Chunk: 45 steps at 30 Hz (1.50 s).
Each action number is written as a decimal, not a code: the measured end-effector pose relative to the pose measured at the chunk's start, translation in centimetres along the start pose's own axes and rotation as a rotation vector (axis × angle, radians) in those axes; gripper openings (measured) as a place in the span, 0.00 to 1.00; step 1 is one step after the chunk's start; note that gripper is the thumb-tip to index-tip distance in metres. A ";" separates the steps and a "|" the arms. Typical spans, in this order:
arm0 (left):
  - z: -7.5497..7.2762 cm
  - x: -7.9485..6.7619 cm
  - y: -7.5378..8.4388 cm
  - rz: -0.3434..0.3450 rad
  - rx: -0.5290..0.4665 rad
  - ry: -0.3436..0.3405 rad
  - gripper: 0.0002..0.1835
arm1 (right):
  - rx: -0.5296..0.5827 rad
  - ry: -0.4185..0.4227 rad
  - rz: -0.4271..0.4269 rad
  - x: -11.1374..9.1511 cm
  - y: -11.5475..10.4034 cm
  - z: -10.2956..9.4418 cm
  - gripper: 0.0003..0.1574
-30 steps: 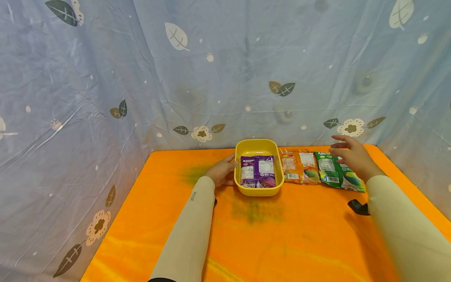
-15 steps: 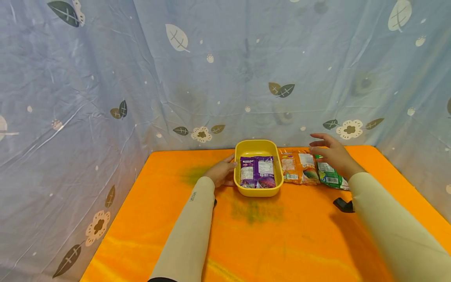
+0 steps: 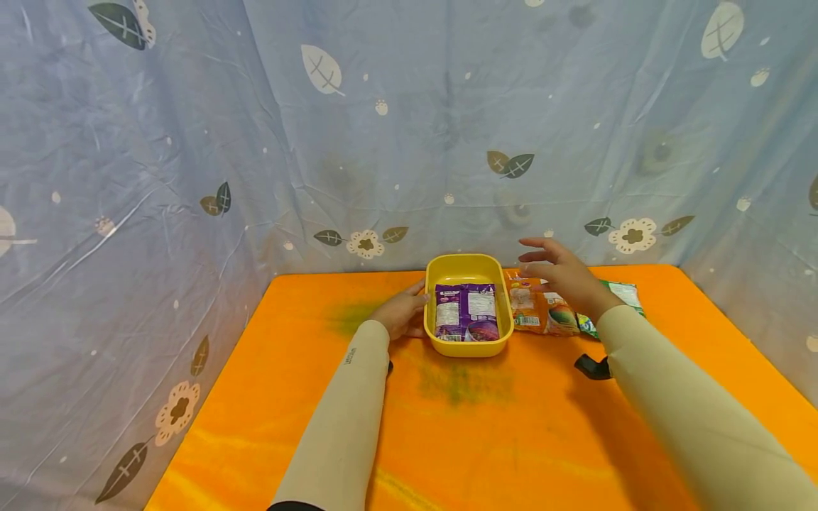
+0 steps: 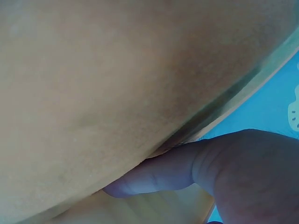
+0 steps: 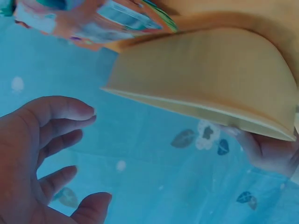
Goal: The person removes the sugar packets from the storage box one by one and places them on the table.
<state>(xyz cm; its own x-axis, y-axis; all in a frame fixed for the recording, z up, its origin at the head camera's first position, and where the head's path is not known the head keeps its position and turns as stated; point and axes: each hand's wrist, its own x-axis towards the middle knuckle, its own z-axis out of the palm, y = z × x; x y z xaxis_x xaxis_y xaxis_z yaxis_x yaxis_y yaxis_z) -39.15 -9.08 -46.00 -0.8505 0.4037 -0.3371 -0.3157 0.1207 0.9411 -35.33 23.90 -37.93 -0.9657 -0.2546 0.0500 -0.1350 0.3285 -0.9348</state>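
A yellow plastic basin (image 3: 469, 349) stands at the back middle of the table, with purple snack packets (image 3: 466, 312) lying inside it. At its left wall my left hand (image 3: 401, 312) grips the side, the thumb (image 4: 154, 177) up at the rim. My right hand (image 3: 565, 277) hovers to the right of the basin with fingers spread and loosely bent, holding nothing. Below it lie orange snack packets (image 3: 527, 305), close against the basin's right side and partly hidden by the hand. Green snack packets (image 3: 623, 291) lie farther right, mostly covered by the right hand and wrist.
An orange cloth (image 3: 460, 433) covers the table. Patterned blue-grey curtains (image 3: 396, 142) hang close behind it and at both sides. A black strap end (image 3: 593, 367) sticks out from the right wrist.
My right hand has moved left, from above the green packets to above the orange ones near the basin. The left hand, the basin and the packets stay where they were.
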 end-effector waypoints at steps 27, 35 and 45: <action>0.0 -0.1 0.1 0.027 -0.016 -0.043 0.29 | 0.195 -0.170 0.213 1.6 0.0 8.6 0.52; 0.2 -0.3 0.1 0.044 -0.011 -0.067 0.29 | -0.058 -0.046 0.227 1.5 0.4 11.1 0.48; 0.1 -0.2 0.1 0.026 -0.006 -0.036 0.30 | -0.080 0.086 0.276 2.0 0.5 12.4 0.49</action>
<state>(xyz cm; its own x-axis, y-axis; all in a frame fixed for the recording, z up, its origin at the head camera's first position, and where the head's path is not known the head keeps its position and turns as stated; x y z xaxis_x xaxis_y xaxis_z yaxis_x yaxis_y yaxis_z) -38.98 -9.10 -45.88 -0.8429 0.4392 -0.3109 -0.2959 0.1043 0.9495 -34.62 12.27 -42.70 -0.9830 -0.0690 -0.1700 0.1220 0.4460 -0.8867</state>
